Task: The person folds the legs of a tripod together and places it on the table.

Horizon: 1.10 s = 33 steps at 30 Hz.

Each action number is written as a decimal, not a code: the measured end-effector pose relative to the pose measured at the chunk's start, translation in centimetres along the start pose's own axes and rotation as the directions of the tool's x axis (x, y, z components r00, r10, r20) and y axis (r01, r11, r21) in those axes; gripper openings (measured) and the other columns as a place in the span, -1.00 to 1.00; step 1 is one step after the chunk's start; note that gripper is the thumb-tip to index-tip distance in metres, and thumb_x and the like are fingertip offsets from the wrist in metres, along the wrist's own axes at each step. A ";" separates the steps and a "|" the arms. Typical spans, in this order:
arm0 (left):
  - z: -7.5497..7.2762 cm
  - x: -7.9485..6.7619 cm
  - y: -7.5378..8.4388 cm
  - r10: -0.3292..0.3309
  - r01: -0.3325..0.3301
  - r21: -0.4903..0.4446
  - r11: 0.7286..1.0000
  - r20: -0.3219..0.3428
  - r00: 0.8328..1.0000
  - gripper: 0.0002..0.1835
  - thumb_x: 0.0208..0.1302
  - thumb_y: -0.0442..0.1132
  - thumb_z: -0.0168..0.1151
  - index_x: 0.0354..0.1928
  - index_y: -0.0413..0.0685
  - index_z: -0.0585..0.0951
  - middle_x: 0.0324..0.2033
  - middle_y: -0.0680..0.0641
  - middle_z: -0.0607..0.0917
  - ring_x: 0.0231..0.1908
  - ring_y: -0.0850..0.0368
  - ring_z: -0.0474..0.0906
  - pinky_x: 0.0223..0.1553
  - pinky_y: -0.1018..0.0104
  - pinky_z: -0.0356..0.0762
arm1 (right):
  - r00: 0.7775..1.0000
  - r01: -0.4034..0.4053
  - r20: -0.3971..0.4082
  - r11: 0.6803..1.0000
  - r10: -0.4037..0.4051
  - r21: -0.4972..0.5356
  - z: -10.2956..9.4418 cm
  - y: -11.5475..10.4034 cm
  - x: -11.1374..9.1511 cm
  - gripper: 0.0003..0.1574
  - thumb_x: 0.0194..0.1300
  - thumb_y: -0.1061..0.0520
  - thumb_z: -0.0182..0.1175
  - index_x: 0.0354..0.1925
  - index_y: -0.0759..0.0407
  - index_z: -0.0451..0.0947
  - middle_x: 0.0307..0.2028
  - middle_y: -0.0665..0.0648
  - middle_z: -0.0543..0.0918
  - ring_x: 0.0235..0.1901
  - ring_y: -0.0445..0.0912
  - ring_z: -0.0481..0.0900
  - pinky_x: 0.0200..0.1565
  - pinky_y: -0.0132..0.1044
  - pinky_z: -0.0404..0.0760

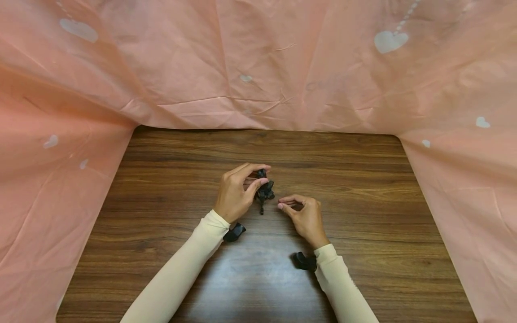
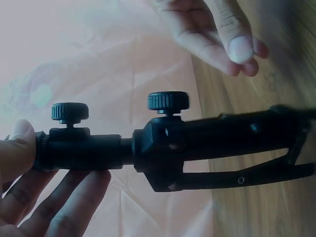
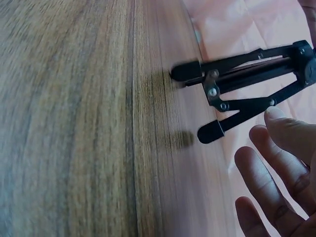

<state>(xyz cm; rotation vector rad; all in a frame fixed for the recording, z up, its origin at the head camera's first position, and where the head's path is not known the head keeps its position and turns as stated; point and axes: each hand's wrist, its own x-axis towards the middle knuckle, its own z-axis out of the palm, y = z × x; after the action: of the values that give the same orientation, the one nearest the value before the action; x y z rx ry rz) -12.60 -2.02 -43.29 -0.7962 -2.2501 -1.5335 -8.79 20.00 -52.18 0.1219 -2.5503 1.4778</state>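
Note:
A small black tripod [image 1: 265, 193] is held over the table by my left hand [image 1: 234, 193], whose thumb and fingers grip its upper end. In the left wrist view two ribbed knobs [image 2: 168, 102] stick out from its column [image 2: 89, 152], and the legs [image 2: 227, 139] lie close to the column. The right wrist view shows its rubber-tipped feet [image 3: 211, 132] and the hinged braces between the legs. Just to the right of the tripod is my right hand [image 1: 308, 220], thumb and forefinger near each other, holding nothing.
The wood-grain table [image 1: 161, 179] lies beneath both hands. Pink cloth [image 1: 258, 54] with pale hearts hangs at the back and both sides. A black wrist device shows beside the left cuff [image 1: 235, 233] and another beside the right cuff [image 1: 329, 255].

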 end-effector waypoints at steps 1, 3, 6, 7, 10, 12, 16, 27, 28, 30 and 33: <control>0.0 0.0 0.0 -0.003 0.003 0.003 1.000 0.010 1.000 -0.70 0.43 -0.31 0.39 0.15 -0.16 0.74 -0.01 -0.14 0.83 -0.08 0.04 0.84 -0.10 0.46 0.76 | 1.000 0.001 0.000 1.000 -0.001 -0.002 0.0 0.0 0.0 -0.87 0.20 0.19 0.59 -0.23 0.09 0.86 -0.29 0.06 0.88 -0.32 -0.05 0.87 -0.26 -0.34 0.78; -0.1 0.2 0.1 -0.009 0.009 0.011 1.000 0.030 1.000 -0.69 0.45 -0.31 0.37 0.19 -0.12 0.73 0.01 -0.12 0.83 -0.06 0.08 0.83 -0.08 0.46 0.76 | 1.000 0.001 0.003 1.000 -0.001 -0.007 -0.1 0.1 0.0 -0.86 0.22 0.17 0.59 -0.22 0.09 0.86 -0.28 0.05 0.89 -0.31 -0.07 0.87 -0.25 -0.33 0.78; -0.1 0.2 0.1 -0.022 0.021 0.014 1.000 0.054 0.998 -0.66 0.46 -0.31 0.35 0.23 -0.08 0.71 0.03 -0.09 0.84 -0.04 0.12 0.82 -0.06 0.45 0.76 | 1.000 0.001 0.008 1.000 -0.001 -0.011 -0.1 0.1 -0.1 -0.86 0.22 0.16 0.58 -0.21 0.07 0.86 -0.28 0.05 0.89 -0.31 -0.08 0.86 -0.25 -0.31 0.79; -0.1 0.3 0.1 -0.026 0.026 0.012 1.000 0.059 0.998 -0.65 0.46 -0.31 0.35 0.24 -0.08 0.71 0.03 -0.09 0.84 -0.03 0.13 0.82 -0.05 0.45 0.76 | 1.000 0.001 0.009 1.000 -0.001 -0.010 -0.1 0.1 -0.1 -0.86 0.22 0.17 0.58 -0.21 0.07 0.86 -0.28 0.05 0.89 -0.31 -0.08 0.86 -0.25 -0.30 0.79; -0.1 0.3 0.1 -0.038 0.038 0.002 0.999 0.065 0.997 -0.63 0.46 -0.29 0.35 0.26 -0.06 0.70 0.03 -0.09 0.83 -0.02 0.12 0.82 -0.03 0.46 0.75 | 1.000 -0.002 0.009 1.000 0.002 -0.010 0.0 0.1 -0.1 -0.86 0.22 0.18 0.59 -0.22 0.07 0.86 -0.29 0.04 0.89 -0.31 -0.08 0.86 -0.25 -0.27 0.80; 0.0 0.3 0.1 -0.041 0.041 0.000 0.999 0.060 0.997 -0.63 0.45 -0.25 0.38 0.26 -0.05 0.70 0.02 -0.10 0.84 -0.02 0.12 0.82 -0.02 0.47 0.75 | 1.000 -0.004 0.009 1.000 0.005 -0.010 0.0 0.1 -0.1 -0.86 0.22 0.18 0.59 -0.22 0.07 0.86 -0.29 0.04 0.89 -0.32 -0.08 0.86 -0.26 -0.26 0.80; 0.1 0.4 0.0 -0.047 0.047 -0.002 0.999 0.039 0.998 -0.62 0.37 -0.22 0.47 0.20 -0.05 0.73 -0.03 -0.12 0.83 -0.06 0.11 0.83 -0.05 0.47 0.75 | 1.000 -0.006 0.005 1.000 0.006 -0.011 0.0 0.0 -0.1 -0.86 0.21 0.18 0.59 -0.22 0.08 0.86 -0.29 0.04 0.89 -0.32 -0.08 0.86 -0.28 -0.26 0.79; 0.0 0.4 0.0 -0.038 0.037 0.039 0.999 0.019 0.999 -0.71 0.37 -0.22 0.46 0.08 -0.14 0.76 -0.11 -0.09 0.83 -0.17 0.09 0.84 -0.12 0.49 0.75 | 1.000 -0.005 0.009 1.000 0.005 -0.003 0.2 -0.2 -0.1 -0.87 0.21 0.20 0.59 -0.23 0.09 0.86 -0.30 0.08 0.88 -0.33 -0.04 0.87 -0.28 -0.27 0.80; -0.1 0.4 0.0 -0.037 0.036 0.041 0.999 0.025 0.999 -0.70 0.38 -0.21 0.45 0.09 -0.14 0.76 -0.09 -0.09 0.83 -0.15 0.09 0.84 -0.11 0.49 0.75 | 1.000 -0.004 0.010 1.000 0.004 -0.002 0.2 -0.2 -0.1 -0.87 0.21 0.20 0.59 -0.23 0.10 0.86 -0.30 0.08 0.88 -0.33 -0.04 0.87 -0.28 -0.29 0.79; -0.1 0.4 0.0 -0.036 0.035 0.038 0.999 0.041 0.998 -0.70 0.40 -0.23 0.42 0.11 -0.13 0.76 -0.05 -0.09 0.84 -0.13 0.09 0.83 -0.09 0.48 0.75 | 1.000 -0.003 0.010 1.000 0.003 -0.001 0.2 -0.2 -0.1 -0.87 0.21 0.19 0.59 -0.24 0.10 0.86 -0.30 0.08 0.88 -0.33 -0.04 0.87 -0.29 -0.34 0.78; -0.2 0.5 0.1 -0.026 0.024 0.038 0.999 0.074 0.997 -0.67 0.40 -0.29 0.41 0.17 -0.10 0.74 -0.01 -0.09 0.84 -0.06 0.09 0.83 -0.05 0.42 0.77 | 1.000 0.005 0.009 1.000 -0.005 -0.004 0.3 -0.3 -0.1 -0.87 0.21 0.17 0.59 -0.23 0.09 0.86 -0.30 0.07 0.88 -0.33 -0.05 0.87 -0.30 -0.38 0.77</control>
<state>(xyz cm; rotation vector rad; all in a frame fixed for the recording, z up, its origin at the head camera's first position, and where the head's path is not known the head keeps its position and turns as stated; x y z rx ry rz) -12.97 -2.10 -42.89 -0.8307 -2.3431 -1.4922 -8.71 19.62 -52.09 0.1349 -2.5580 1.4731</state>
